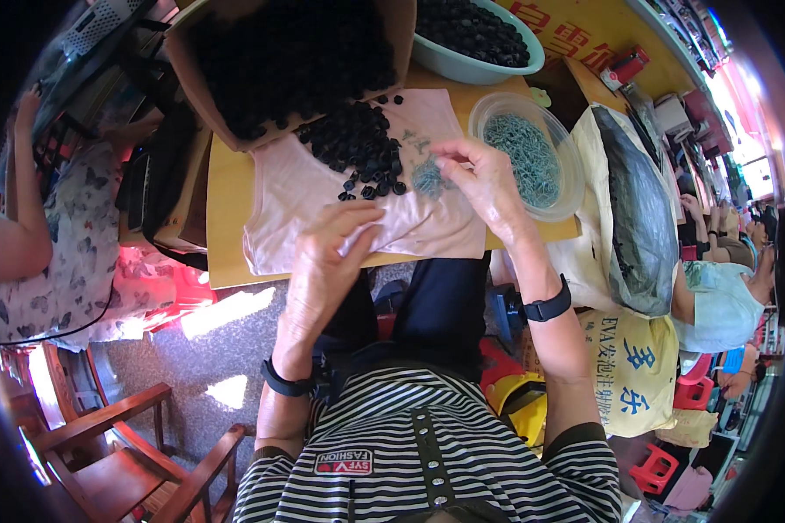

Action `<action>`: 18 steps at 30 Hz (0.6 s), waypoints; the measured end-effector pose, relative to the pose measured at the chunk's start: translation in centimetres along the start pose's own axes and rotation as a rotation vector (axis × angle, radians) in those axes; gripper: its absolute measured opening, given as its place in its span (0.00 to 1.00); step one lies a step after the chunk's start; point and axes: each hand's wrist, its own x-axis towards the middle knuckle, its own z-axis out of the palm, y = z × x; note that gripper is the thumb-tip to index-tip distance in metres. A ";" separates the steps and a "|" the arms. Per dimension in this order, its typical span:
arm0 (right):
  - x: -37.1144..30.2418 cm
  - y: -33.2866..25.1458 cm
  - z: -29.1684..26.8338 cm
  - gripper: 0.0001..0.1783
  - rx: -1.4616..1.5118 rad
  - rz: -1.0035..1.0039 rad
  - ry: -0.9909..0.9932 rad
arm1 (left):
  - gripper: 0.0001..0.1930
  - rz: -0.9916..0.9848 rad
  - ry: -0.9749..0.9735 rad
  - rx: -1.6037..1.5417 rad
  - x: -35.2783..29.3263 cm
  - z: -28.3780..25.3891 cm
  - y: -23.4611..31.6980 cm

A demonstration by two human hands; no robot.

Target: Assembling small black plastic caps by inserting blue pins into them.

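Pinching with your right hand [484,179], you close thumb and fingertips narrowly over a small heap of blue-green wire bits [427,177] lying on the pink cloth [296,196]; whether a piece sits between the fingertips is too small to tell. Your left hand [323,261] rests at the cloth's near edge, fingers curled and touching the fabric, with nothing clearly held.

Just left of the wire heap, a loose pile of small black round pieces [362,148] spreads over the cloth. It spills from a brown cardboard box [192,74] full of the same black pieces, which stands at the far side of the board. To the right of your right hand sits a clear plastic bowl [567,187] holding more blue-green wire bits. Beyond it, a pale green basin [449,61] holds more black pieces.

The cloth covers a yellowish board [227,196] that serves as your worktop. To your right a pale sack with a dark liner [632,209] stands open, and below it a yellow bag with blue characters [637,370]. A yellow sign with red characters [576,35] lies at the far right. A person in a patterned dress [52,244] sits to your left, a wooden chair [113,444] stands at lower left on the grey stone floor [192,375], and red plastic stools [658,471] stand at lower right.
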 end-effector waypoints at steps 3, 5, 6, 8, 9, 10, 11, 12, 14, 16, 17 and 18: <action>-0.9 -0.6 0.6 0.13 -0.138 -0.085 0.000 | 0.07 0.030 0.088 0.238 -0.4 -2.0 -0.6; -1.3 -0.6 1.0 0.14 -0.259 -0.146 0.008 | 0.07 -0.001 0.121 0.259 -0.6 -2.9 -1.2; -1.4 -0.1 1.3 0.13 -0.314 -0.195 0.041 | 0.06 -0.034 0.151 0.276 -0.6 -3.1 -1.5; -1.3 0.4 1.8 0.13 -0.362 -0.239 0.079 | 0.05 -0.034 0.158 0.310 -0.4 -3.4 -1.9; -1.2 0.6 2.0 0.12 -0.346 -0.212 0.069 | 0.05 -0.035 0.166 0.337 -0.2 -3.4 -2.1; -1.2 0.8 2.0 0.11 -0.330 -0.183 0.055 | 0.05 -0.040 0.161 0.342 -0.1 -3.4 -2.4; -1.2 1.0 2.0 0.11 -0.325 -0.177 0.054 | 0.05 -0.026 0.158 0.345 0.2 -3.2 -2.6; -1.2 1.0 1.9 0.09 -0.281 -0.161 0.067 | 0.06 -0.012 0.153 0.347 0.3 -3.1 -2.8; -1.4 0.7 1.9 0.07 -0.228 -0.139 0.075 | 0.06 -0.037 0.151 0.368 0.6 -2.8 -2.4; -1.8 -0.1 1.8 0.07 -0.183 -0.087 0.090 | 0.06 -0.062 0.154 0.390 1.0 -2.7 -2.0; -2.0 -0.6 1.7 0.07 -0.174 -0.086 0.084 | 0.05 -0.085 0.132 0.409 1.1 -2.8 -1.7; -2.1 -1.1 1.6 0.07 -0.163 -0.091 0.103 | 0.05 -0.107 0.110 0.428 1.3 -2.8 -1.6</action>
